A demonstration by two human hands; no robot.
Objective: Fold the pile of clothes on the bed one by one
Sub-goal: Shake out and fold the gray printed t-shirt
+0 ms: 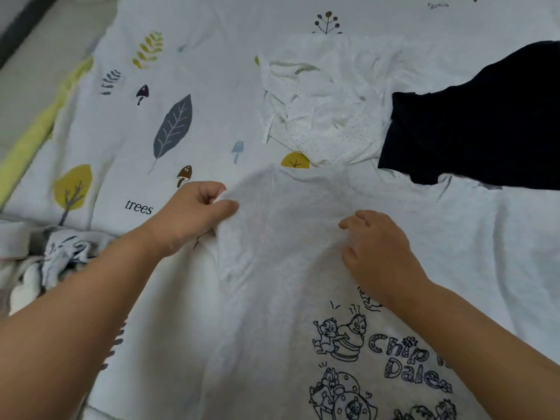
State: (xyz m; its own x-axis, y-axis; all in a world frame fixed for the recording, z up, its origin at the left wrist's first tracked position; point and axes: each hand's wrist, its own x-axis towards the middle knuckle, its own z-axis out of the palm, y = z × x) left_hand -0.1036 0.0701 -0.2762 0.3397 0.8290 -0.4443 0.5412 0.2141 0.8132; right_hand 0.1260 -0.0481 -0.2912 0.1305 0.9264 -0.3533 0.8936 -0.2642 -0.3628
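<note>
- While the white printed shirt (272, 298) lies spread on the bed (212, 86) in front of the person, the main risk sits at the left: the left hand (194, 213) pinches only a small bit of the fabric edge between thumb and curled fingers, so a pull could slip the cloth out or drag a single layer and leave the fold crooked.
- Loose wrinkles run through the shirt between the two hands; folding over them would likely lock in creases unless they get smoothed first.
- Right hand (378, 253) rests on the shirt with fingers loosely bent, touching the fabric just above the cartoon print (378, 368); it grips nothing that I can see. If it only rests and doesn't pin, the whole shirt may slide leftward when the left hand pulls.
- Crumpled patterned cloth (60, 256) lies at the far left edge, just beside the left forearm; an arm sweep could snag it.
- Remaining pile is behind: a crumpled white dotted garment (321, 116) and a dark garment (485, 122) to its right, touching each other. The shirt's far edge lies near both, so lifting the shirt could catch them.
</note>
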